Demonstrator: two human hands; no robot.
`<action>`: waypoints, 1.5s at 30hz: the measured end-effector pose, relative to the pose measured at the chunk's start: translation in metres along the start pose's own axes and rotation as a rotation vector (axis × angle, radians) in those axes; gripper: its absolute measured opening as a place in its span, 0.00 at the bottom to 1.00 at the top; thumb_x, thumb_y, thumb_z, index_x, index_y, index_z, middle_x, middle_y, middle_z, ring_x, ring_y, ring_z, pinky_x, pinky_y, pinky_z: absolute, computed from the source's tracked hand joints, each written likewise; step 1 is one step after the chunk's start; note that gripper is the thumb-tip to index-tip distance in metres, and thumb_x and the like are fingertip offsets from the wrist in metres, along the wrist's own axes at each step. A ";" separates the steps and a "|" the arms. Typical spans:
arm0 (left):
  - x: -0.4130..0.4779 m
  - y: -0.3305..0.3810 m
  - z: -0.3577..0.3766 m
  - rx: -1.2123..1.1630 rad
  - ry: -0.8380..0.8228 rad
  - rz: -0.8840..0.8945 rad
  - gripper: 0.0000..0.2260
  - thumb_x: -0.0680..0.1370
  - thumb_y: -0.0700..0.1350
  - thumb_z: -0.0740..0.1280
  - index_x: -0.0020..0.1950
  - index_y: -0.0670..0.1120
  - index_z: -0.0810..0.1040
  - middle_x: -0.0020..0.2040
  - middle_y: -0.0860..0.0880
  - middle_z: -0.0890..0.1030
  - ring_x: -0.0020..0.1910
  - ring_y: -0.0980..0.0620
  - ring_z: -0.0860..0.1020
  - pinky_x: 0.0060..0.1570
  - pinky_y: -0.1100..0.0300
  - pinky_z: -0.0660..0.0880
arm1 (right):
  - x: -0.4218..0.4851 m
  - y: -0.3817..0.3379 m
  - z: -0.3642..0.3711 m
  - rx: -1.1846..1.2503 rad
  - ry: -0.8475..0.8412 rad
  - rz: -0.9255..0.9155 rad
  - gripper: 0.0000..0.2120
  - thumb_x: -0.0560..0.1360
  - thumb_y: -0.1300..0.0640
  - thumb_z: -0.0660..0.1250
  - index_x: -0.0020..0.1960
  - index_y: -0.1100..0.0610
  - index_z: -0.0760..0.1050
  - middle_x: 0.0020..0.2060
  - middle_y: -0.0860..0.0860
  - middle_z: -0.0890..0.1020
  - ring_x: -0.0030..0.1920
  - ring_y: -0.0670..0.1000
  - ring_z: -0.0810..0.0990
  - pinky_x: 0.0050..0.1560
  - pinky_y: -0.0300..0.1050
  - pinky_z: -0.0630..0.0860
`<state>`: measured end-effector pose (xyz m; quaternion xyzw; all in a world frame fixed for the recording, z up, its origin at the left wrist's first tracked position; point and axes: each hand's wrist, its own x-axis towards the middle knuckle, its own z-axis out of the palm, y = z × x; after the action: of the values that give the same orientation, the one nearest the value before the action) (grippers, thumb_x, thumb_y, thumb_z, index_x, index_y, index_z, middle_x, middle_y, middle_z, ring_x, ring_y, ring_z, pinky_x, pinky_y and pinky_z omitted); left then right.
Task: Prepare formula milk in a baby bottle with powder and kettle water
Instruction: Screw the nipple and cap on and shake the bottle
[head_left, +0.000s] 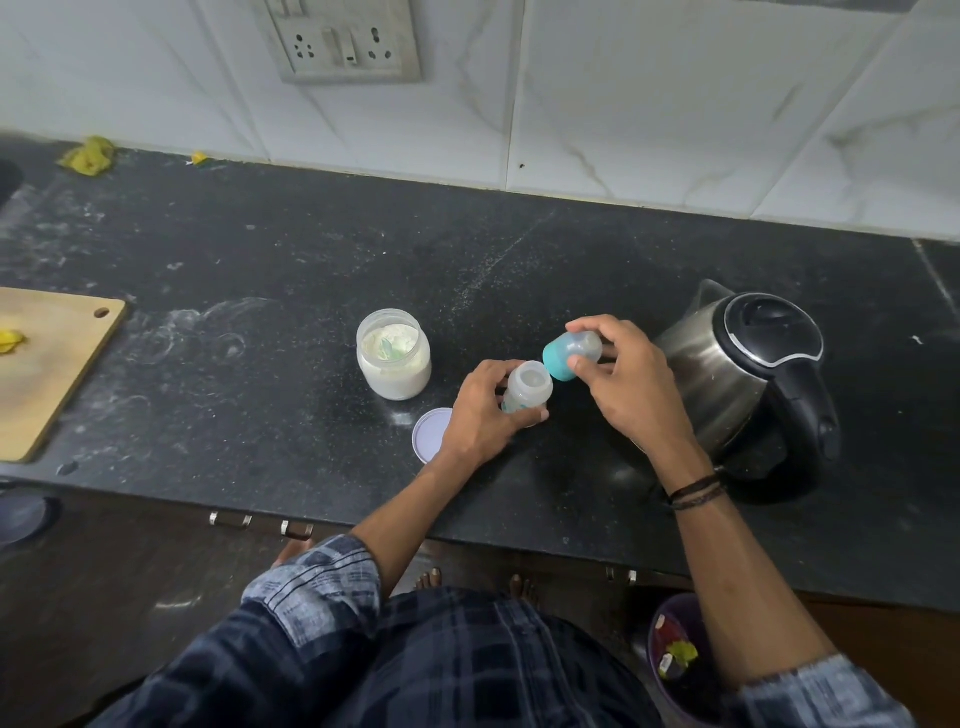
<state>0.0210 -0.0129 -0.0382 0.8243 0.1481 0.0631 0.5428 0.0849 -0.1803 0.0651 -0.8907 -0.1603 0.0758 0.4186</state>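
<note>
A: How far along does this look?

B: Early to middle, I'd judge. The small clear plastic baby bottle (527, 391) sits at centre frame with its mouth open, gripped round its body by the left hand (485, 410). The right hand (621, 371) is closed on the teal screw ring with its clear domed cap (571, 354), tilted just right of the bottle's mouth, nearly touching its rim.

A: So the top is off. Any powder or water in?

B: I can't tell. The bottle's inside looks pale, but that could be the plastic. The squat clear jar of whitish formula powder (394, 356) stands open just left of the bottle, what looks like a green scoop lying in the powder, and its round lilac lid (431, 434) lies flat on the black stone counter (260, 312) below it.

A: And the kettle?

B: The steel electric kettle with black lid and handle (748, 374) stands at right of frame, lid shut, just behind the right hand. Whether it holds water, or hot water, isn't visible.

A: What's left, then?

B: Either filling, or closing and shaking, depending on whether that cap is coming off or going on. The left palm hides the bottle's lower half and its markings, so no fill level shows.
</note>
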 end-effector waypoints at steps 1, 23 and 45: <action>0.000 0.000 0.000 -0.001 -0.001 0.001 0.26 0.70 0.48 0.83 0.63 0.57 0.77 0.61 0.55 0.78 0.60 0.54 0.78 0.61 0.51 0.79 | 0.000 -0.001 0.000 0.002 -0.011 -0.010 0.16 0.79 0.61 0.71 0.64 0.45 0.79 0.60 0.48 0.78 0.52 0.49 0.83 0.60 0.58 0.80; 0.000 -0.002 0.001 0.049 -0.004 0.021 0.27 0.71 0.50 0.82 0.67 0.50 0.77 0.60 0.53 0.78 0.59 0.53 0.78 0.60 0.50 0.79 | -0.002 -0.008 0.012 -0.047 -0.140 -0.102 0.18 0.77 0.60 0.73 0.64 0.45 0.79 0.58 0.45 0.79 0.53 0.46 0.83 0.57 0.55 0.82; 0.002 -0.005 0.002 0.041 0.016 0.055 0.25 0.70 0.48 0.82 0.65 0.48 0.79 0.57 0.52 0.78 0.56 0.53 0.78 0.56 0.54 0.78 | 0.000 -0.012 0.019 -0.228 -0.161 -0.214 0.24 0.77 0.62 0.74 0.72 0.53 0.78 0.65 0.50 0.79 0.64 0.52 0.74 0.65 0.54 0.78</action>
<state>0.0221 -0.0125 -0.0440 0.8384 0.1310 0.0815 0.5228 0.0766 -0.1594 0.0620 -0.9013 -0.2947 0.0831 0.3063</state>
